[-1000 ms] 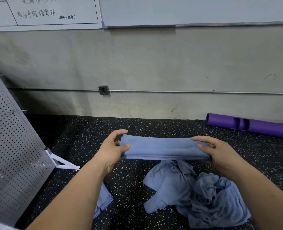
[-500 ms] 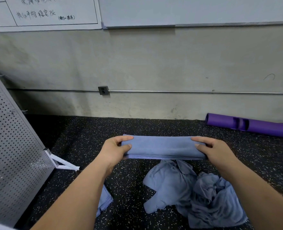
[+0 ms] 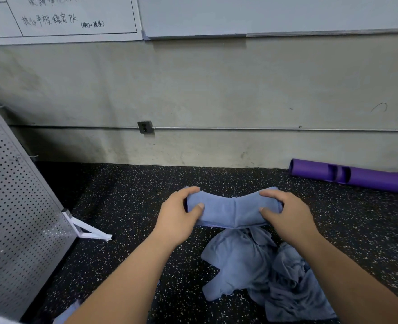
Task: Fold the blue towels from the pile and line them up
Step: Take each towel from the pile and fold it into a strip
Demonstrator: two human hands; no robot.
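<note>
A blue towel (image 3: 233,210), folded into a long strip, is held above the speckled floor and sags into a crease at its middle. My left hand (image 3: 177,217) grips its left end, thumb on top and fingers curled over the far edge. My right hand (image 3: 284,215) grips the right end the same way. Below and to the right lies the crumpled pile of blue towels (image 3: 268,274). A corner of another blue towel (image 3: 68,312) peeks out under my left forearm; most of it is hidden.
A grey perforated metal panel (image 3: 13,218) leans at the left on a white bracket foot (image 3: 88,230). A purple foam roller (image 3: 354,175) lies along the concrete wall at the back right. Black speckled rubber floor (image 3: 127,202) spreads around the towels.
Both hands have moved toward each other, so the strip, flat and stretched before, now bends in the middle into a V-shaped crease.
</note>
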